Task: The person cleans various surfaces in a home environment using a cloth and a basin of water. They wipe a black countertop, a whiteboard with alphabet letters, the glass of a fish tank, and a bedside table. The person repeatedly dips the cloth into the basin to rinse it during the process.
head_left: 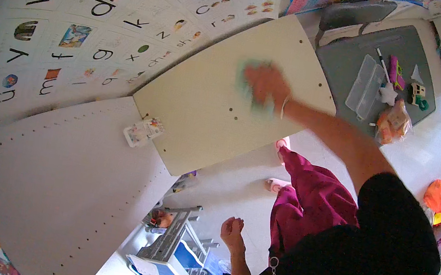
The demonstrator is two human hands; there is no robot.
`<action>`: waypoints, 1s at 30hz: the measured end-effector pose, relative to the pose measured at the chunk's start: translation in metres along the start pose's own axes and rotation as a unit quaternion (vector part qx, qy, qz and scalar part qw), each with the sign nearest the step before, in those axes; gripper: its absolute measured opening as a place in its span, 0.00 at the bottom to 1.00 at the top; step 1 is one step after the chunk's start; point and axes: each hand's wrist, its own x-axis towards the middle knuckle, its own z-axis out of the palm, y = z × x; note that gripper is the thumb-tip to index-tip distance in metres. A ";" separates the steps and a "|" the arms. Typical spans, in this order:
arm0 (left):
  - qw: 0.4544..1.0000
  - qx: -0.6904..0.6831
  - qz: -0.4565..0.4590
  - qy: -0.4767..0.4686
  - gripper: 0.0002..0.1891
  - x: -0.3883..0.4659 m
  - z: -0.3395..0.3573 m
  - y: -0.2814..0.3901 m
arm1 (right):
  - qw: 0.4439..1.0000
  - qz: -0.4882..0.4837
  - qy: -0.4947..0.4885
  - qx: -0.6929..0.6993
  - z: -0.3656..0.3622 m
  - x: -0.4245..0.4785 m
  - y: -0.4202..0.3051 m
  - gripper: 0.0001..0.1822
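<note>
A cream-coloured tabletop [208,105] with small dark round marks lies before me against the wall. My right hand [267,82], blurred and with a thin white band at the wrist, is pressed on a pale green cloth [259,104] over the tabletop's upper middle. Low beside my body, away from the surface, hangs my left hand [233,230]; its fingers are curled in, and nothing shows in them. A small white case with printed pictures [143,131] rests across the seam between the cream tabletop and a white panel or tabletop [60,180].
Wall posters [102,34] carry letters and pictures. A grey table [337,65] holds a clear plastic box [364,87], a marker [383,64], a white star-shaped object [388,94], small toys and a plastic bag [395,123]. A grey chair [357,15] stands behind it; a grey-and-white rack [174,256] stands below.
</note>
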 end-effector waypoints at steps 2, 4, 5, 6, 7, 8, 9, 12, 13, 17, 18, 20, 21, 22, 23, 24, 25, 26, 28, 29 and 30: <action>0.999 -0.002 0.014 -0.050 0.10 0.002 0.011 -0.003 | 0.948 -0.056 0.295 0.102 0.024 0.025 0.088 0.12; 0.995 -0.012 0.051 -0.081 0.11 0.015 0.012 -0.021 | 0.868 -0.105 0.378 0.304 0.046 0.035 0.142 0.16; 0.994 0.025 0.066 -0.088 0.11 0.024 0.010 -0.031 | 0.803 -0.103 0.342 0.477 0.052 0.034 0.148 0.21; 0.994 0.008 0.084 -0.070 0.11 0.019 0.010 -0.028 | 0.896 -0.032 0.328 0.296 0.056 0.022 0.143 0.21; 0.995 0.044 0.049 -0.070 0.10 0.014 0.000 -0.027 | 0.947 0.027 0.308 0.084 0.065 0.002 0.128 0.22; 0.991 0.013 0.103 -0.088 0.10 0.003 -0.004 -0.040 | 0.953 0.054 0.295 -0.031 0.075 -0.021 0.128 0.22; 0.991 0.022 0.091 -0.100 0.11 0.007 -0.012 -0.048 | 0.949 0.071 0.293 -0.097 0.085 -0.038 0.128 0.22; 0.996 -0.024 0.030 -0.082 0.14 -0.014 -0.040 -0.085 | 0.935 0.111 0.264 -0.207 0.130 -0.106 0.139 0.22; 0.996 -0.051 0.024 -0.062 0.14 -0.024 -0.065 -0.106 | 0.937 0.116 0.244 -0.222 0.149 -0.122 0.127 0.22; 0.997 -0.045 0.045 0.037 0.15 -0.065 -0.134 -0.211 | 0.892 0.165 0.043 -0.418 0.212 -0.172 0.093 0.23; 0.996 -0.056 0.020 0.072 0.14 -0.083 -0.149 -0.248 | 0.873 0.153 -0.018 -0.463 0.231 -0.186 0.083 0.23; 0.984 -0.094 -0.037 0.145 0.13 -0.121 -0.169 -0.309 | 0.863 0.084 -0.108 -0.487 0.274 -0.200 0.053 0.24; 0.975 -0.114 -0.069 0.180 0.12 -0.148 -0.179 -0.344 | 0.880 0.044 -0.128 -0.456 0.302 -0.206 0.039 0.21; 0.963 -0.132 -0.099 0.213 0.11 -0.177 -0.190 -0.381 | 0.894 0.005 -0.151 -0.421 0.331 -0.213 0.024 0.19; 0.952 -0.153 -0.119 0.238 0.10 -0.198 -0.197 -0.410 | 0.927 -0.061 -0.164 -0.331 0.356 -0.206 0.005 0.15; 0.951 -0.187 -0.074 0.233 0.09 -0.202 -0.209 -0.430 | 0.968 -0.076 -0.136 -0.198 0.381 -0.189 -0.020 0.12; 0.949 -0.221 -0.021 0.225 0.08 -0.202 -0.219 -0.444 | 0.988 -0.099 -0.107 -0.053 0.395 -0.165 -0.052 0.10; 0.940 -0.255 0.000 0.225 0.07 -0.191 -0.224 -0.443 | 0.985 -0.138 -0.067 0.084 0.385 -0.126 -0.093 0.09; 0.873 -0.309 -0.160 0.341 0.06 -0.329 -0.221 -0.545 | 0.920 -0.051 -0.315 0.228 0.461 -0.305 -0.174 0.12; 0.824 -0.347 -0.214 0.392 0.05 -0.377 -0.210 -0.568 | 0.896 -0.051 -0.374 0.233 0.462 -0.359 -0.204 0.15; 0.780 -0.387 -0.229 0.435 0.05 -0.411 -0.201 -0.587 | 0.877 -0.067 -0.417 0.228 0.454 -0.394 -0.232 0.17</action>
